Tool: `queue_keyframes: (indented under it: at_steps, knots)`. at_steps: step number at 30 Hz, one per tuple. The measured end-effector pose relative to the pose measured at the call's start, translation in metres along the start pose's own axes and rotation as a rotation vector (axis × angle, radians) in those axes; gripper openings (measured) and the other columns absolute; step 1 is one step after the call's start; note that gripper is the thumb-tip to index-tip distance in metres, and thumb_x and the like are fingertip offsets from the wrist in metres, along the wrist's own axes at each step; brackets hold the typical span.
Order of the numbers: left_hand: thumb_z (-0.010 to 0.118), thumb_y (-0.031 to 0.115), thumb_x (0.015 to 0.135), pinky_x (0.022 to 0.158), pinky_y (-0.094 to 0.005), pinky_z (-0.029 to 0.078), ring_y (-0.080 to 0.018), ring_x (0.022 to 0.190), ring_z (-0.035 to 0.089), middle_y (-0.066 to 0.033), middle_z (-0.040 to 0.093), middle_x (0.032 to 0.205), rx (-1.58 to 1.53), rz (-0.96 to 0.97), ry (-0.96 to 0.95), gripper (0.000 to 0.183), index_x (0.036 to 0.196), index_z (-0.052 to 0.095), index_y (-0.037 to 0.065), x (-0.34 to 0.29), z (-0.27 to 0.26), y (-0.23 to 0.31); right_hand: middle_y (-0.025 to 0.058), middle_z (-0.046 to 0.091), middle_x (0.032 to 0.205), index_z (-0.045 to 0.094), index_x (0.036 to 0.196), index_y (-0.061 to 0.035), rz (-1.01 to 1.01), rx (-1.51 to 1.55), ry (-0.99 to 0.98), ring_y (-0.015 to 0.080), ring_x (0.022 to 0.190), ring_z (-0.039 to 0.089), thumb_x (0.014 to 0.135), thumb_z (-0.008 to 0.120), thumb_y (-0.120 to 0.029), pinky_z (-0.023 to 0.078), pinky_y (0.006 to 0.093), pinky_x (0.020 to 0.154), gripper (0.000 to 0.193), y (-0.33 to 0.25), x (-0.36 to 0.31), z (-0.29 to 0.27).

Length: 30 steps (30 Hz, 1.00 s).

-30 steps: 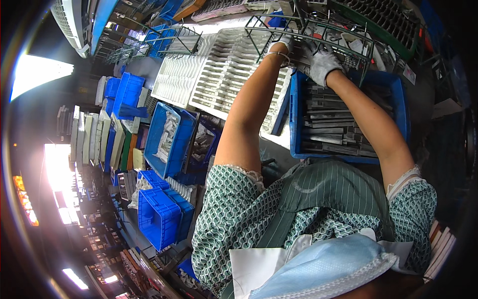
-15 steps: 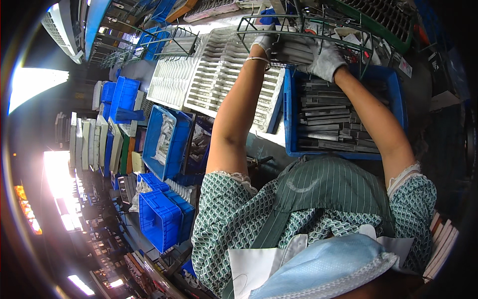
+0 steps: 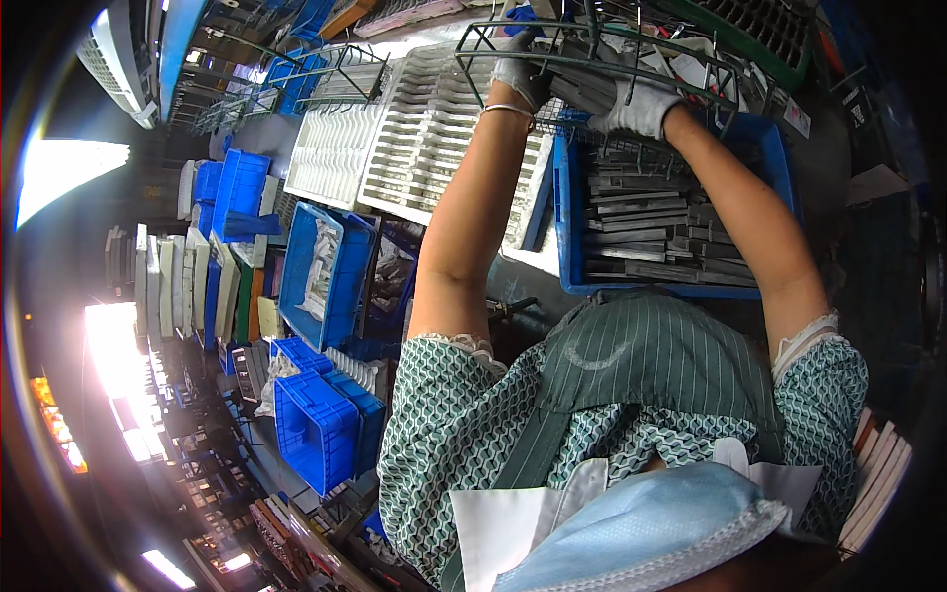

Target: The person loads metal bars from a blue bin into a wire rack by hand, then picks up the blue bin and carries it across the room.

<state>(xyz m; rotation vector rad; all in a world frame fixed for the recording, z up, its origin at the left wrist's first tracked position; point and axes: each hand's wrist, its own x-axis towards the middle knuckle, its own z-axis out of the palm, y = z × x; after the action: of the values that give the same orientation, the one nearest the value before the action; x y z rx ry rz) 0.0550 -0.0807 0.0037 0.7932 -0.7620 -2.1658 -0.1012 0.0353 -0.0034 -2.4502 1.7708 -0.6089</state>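
Both my hands wear pale work gloves and reach into a green wire basket (image 3: 592, 32) at the top of the view. Between them lies a bundle of flat grey metal strips (image 3: 582, 89). My left hand (image 3: 523, 79) is closed around the bundle's left end, its fingers partly behind the wires. At the other end my right hand (image 3: 641, 107) grips the strips, with its fingertips hidden. Just below the basket sits a blue bin (image 3: 565, 222) with many similar grey strips (image 3: 641, 219) lying in rows.
White ridged trays (image 3: 419, 148) lie left of the basket. A second wire rack (image 3: 345, 74) stands farther left. Blue crates (image 3: 314, 419) and a blue bin of pale parts (image 3: 296, 286) are at my left. A green-edged ridged tray (image 3: 750, 39) sits at the far right.
My right hand has shifted slightly down and tilted flatter along the strips. The bundle has turned a little between my hands. The whole view has moved slightly.
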Motion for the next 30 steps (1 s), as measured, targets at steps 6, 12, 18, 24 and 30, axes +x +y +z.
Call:
queue_keyframes:
  at_steps: [6,12,18,24,30]
  knots:
    - [0.033,0.041,0.086,0.088,-0.0424,0.038,-0.0290,0.101,0.049,-0.0142,0.051,0.115,-0.151,0.026,0.031,0.048,0.116,0.044,0.005,0.001,0.004,-0.034,0.0170,0.056,0.099,0.050,0.109,-0.0055,0.135,-0.086,-0.068,0.0295,0.089,0.054,0.055,0.066,-0.053,0.043,0.0378,0.080,0.074,-0.001,-0.017,-0.016]
    - [0.038,0.035,0.086,0.086,-0.0402,0.039,-0.0255,0.101,0.050,-0.0088,0.053,0.112,0.611,0.334,0.015,0.037,0.112,0.048,0.010,0.011,-0.033,-0.043,0.0163,0.056,0.098,0.050,0.108,-0.0044,0.157,-0.051,-0.179,0.0281,0.087,0.054,0.053,0.067,-0.051,0.045,0.0361,0.078,0.074,-0.002,-0.017,-0.016]
    - [0.041,0.044,0.084,0.086,-0.0437,0.039,-0.0260,0.106,0.047,-0.0081,0.049,0.117,0.055,-0.168,0.165,0.045,0.115,0.045,0.012,-0.068,0.055,-0.021,0.0136,0.055,0.107,0.039,0.121,-0.0097,-0.049,0.015,-0.149,0.0230,0.090,0.055,0.075,0.052,-0.038,0.044,0.0321,0.080,0.055,0.039,-0.033,-0.011]
    - [0.034,0.047,0.087,0.087,-0.0411,0.040,-0.0291,0.104,0.048,-0.0152,0.048,0.114,-0.036,0.133,0.104,0.056,0.125,0.034,0.005,-0.125,0.051,-0.048,0.0107,0.026,0.136,0.016,0.134,-0.0095,-0.169,0.235,-0.300,0.0259,0.119,0.035,0.088,0.038,-0.026,0.037,0.0364,0.093,0.053,-0.013,-0.039,-0.063]
    - [0.039,0.034,0.089,0.086,-0.0365,0.042,-0.0219,0.100,0.052,-0.0107,0.053,0.108,-0.073,0.206,0.031,0.038,0.111,0.047,0.005,-0.174,0.051,-0.068,0.0067,0.048,0.113,0.021,0.134,-0.0217,-0.213,-0.338,-0.392,0.0165,0.093,0.054,0.066,0.065,-0.017,0.049,0.0256,0.074,0.081,-0.049,-0.045,-0.080]
